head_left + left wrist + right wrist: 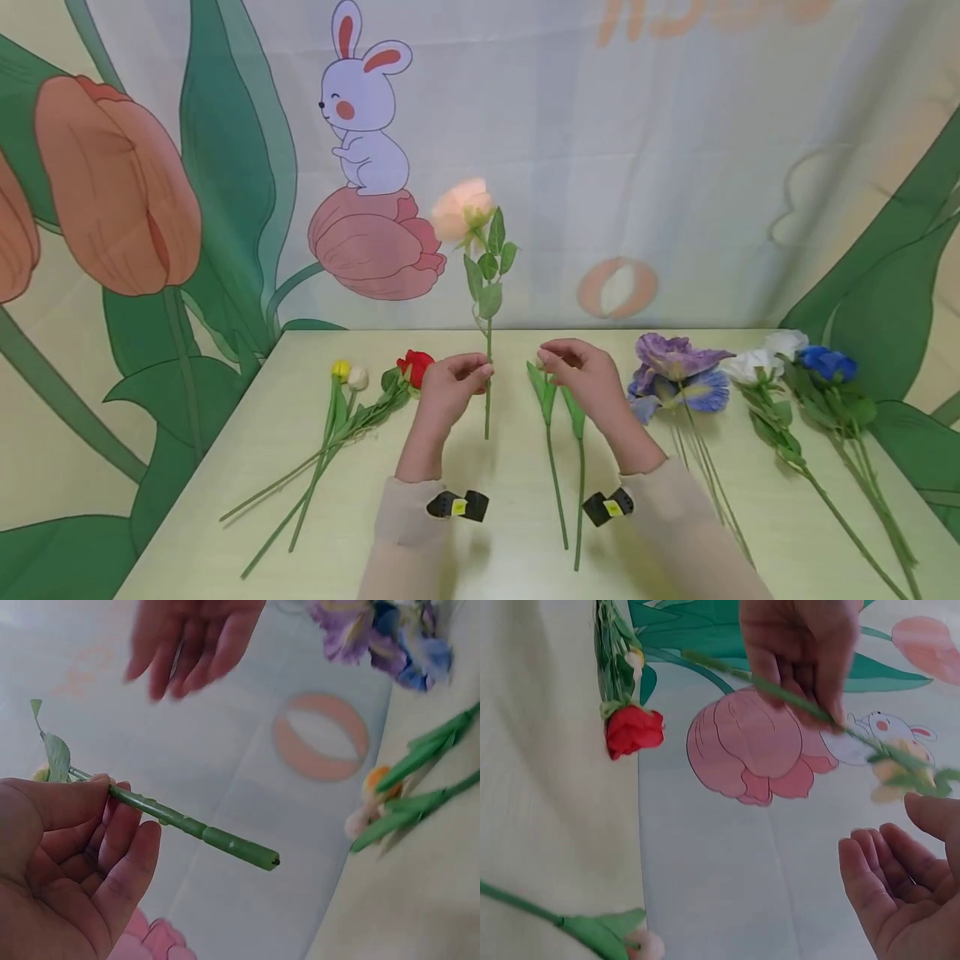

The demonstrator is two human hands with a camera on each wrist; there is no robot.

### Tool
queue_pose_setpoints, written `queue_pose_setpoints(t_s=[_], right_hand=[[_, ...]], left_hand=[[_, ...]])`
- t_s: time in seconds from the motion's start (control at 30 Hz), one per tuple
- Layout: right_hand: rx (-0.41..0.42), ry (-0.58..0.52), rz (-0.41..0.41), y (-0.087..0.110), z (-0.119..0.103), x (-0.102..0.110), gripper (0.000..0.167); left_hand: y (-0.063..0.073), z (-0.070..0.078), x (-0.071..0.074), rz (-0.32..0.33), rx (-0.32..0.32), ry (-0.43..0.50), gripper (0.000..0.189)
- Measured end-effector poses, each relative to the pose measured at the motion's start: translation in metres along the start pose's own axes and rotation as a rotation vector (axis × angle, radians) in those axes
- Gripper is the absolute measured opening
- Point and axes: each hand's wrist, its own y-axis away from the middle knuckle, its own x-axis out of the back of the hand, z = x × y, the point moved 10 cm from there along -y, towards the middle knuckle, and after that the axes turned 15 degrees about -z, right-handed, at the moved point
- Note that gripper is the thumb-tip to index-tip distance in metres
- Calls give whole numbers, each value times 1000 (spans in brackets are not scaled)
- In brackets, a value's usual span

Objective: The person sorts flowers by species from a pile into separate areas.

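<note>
In the head view my left hand [448, 390] pinches the stem of a peach rose [461, 210] between thumb and fingers. The rose stands upright, bloom at the top and green leaves below it. Up close in the left wrist view, the cut end of its green stem [240, 849] sticks out past the fingers. My right hand [588, 379] is raised to the right of the stem, apart from it. Its fingers are loosely bent with nothing between them, as the right wrist view shows. Beneath and behind that hand lie two green-stemmed tulips [562, 467], their heads partly hidden.
On the left of the table [225, 450] lie a red rose [414, 367], a yellow tulip [341, 371] and a white tulip [358, 378]. To the right are purple-blue flowers [678, 371], white roses [753, 367] and a blue rose [827, 363]. A printed cloth [525, 100] hangs behind.
</note>
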Motion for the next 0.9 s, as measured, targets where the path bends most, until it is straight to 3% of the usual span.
queue_pose_setpoints(t_s=[0.2,0.4,0.5,0.67,0.77,0.9], right_hand=[[7,41,-1,-8,-7,-21,33],[22,0,6,-12,-7,-30,27],[12,13,31,-11,-9,-27,26],[8,-53,62,-7,-9,-10,25],[26,-89,63,4,-12,9,26],[34,45,116,35,-20,57,27]], left_hand=[[-3,2,-29,-71,-15,-37,20],[-3,5,-37,-79,-28,-123,20],[-4,9,-39,-100,-39,-146,21],[-4,22,-44,-224,-59,-270,29],[1,20,-27,-259,-39,-380,31],[12,-1,28,-219,22,-541,30]])
